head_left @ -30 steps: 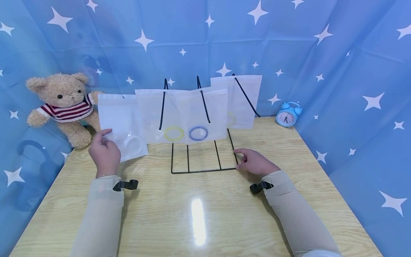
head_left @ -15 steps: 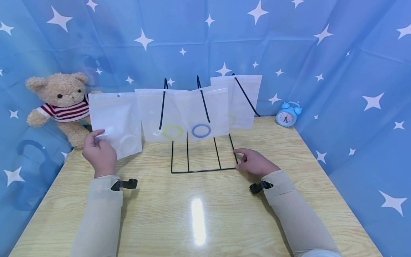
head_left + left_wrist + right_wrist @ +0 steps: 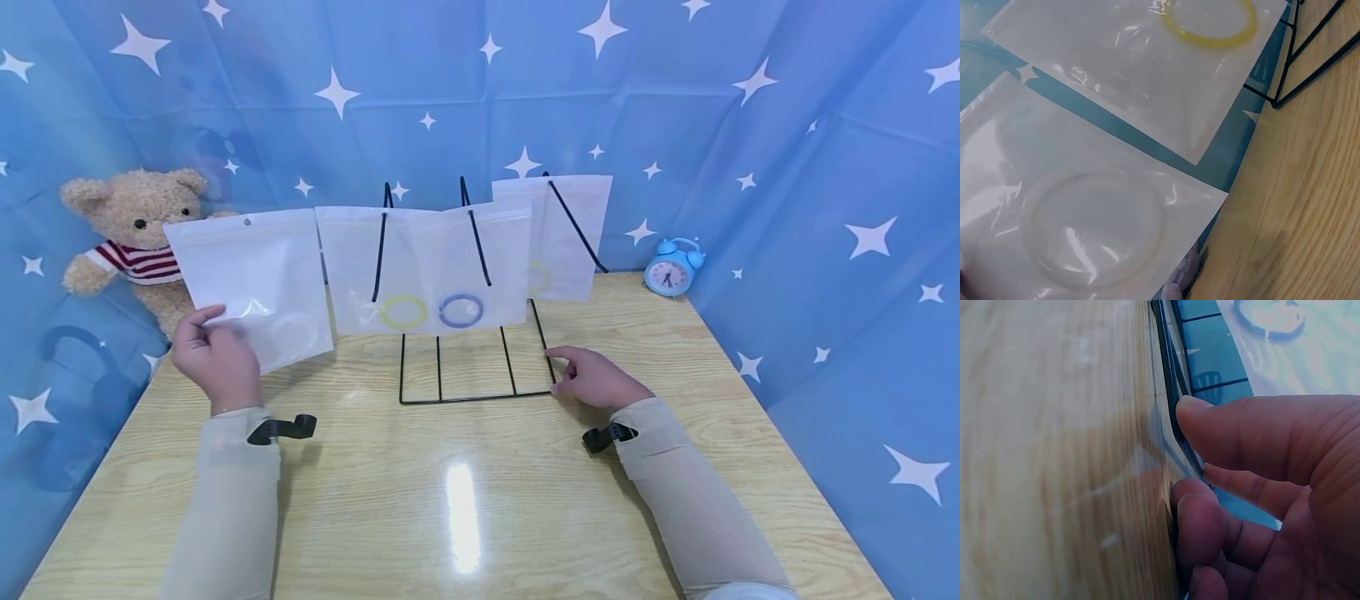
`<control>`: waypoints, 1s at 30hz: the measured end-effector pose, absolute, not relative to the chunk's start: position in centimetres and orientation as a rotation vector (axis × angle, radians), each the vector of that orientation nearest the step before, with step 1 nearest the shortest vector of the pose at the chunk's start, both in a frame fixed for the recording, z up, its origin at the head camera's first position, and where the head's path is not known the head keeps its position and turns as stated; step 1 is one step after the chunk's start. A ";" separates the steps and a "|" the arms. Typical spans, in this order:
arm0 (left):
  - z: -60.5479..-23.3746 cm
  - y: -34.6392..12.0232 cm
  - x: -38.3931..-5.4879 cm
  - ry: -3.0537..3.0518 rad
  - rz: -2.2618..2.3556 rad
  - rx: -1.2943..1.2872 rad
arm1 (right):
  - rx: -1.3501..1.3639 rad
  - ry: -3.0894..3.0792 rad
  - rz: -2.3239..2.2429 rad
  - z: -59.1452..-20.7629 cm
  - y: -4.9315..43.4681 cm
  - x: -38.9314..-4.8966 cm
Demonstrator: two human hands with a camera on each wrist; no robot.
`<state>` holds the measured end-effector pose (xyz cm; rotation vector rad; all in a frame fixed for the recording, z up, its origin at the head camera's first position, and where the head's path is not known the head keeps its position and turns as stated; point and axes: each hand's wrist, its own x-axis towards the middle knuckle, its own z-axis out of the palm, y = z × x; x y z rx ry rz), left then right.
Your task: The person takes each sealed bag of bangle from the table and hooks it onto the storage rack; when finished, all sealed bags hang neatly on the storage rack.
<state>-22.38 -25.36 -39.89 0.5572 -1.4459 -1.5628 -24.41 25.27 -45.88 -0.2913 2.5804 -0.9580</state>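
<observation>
My left hand (image 3: 217, 358) pinches the lower left edge of a white zip bag (image 3: 228, 262). A pale ring (image 3: 1030, 215) shows through this bag in the left wrist view. The bag's top hole is free of any hook. Right of it, one bag (image 3: 352, 258) with a yellow ring (image 3: 402, 326) and another (image 3: 510, 250) with a blue ring (image 3: 461, 326) hang on hooks of a black wire rack (image 3: 472, 400). A further bag (image 3: 536, 233) with a yellowish ring hangs on the right hook. My right hand (image 3: 600, 379) grips the rack's base near its front right corner.
A teddy bear (image 3: 161, 262) in a striped shirt sits at the back left, partly behind the held bag. A blue alarm clock (image 3: 669, 275) stands at the back right. Starry blue cloth (image 3: 420, 67) closes off the wooden table (image 3: 375, 500) behind and at the sides.
My left hand has moved left with the bag, which now tilts and covers more of the bear. The hanging bags have swayed slightly. My right hand has stayed in place.
</observation>
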 end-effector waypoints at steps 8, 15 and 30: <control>-40.3 -26.4 -22.6 -1.296 -1.675 0.538 | -0.283 2.558 -0.982 -45.7 25.2 -24.3; -40.7 -27.0 -23.0 -1.299 -1.790 0.560 | -0.288 2.561 -0.982 -46.1 25.4 -24.5; -40.9 -26.8 -23.4 -1.262 -1.947 0.386 | -0.292 2.570 -0.980 -46.3 25.5 -24.6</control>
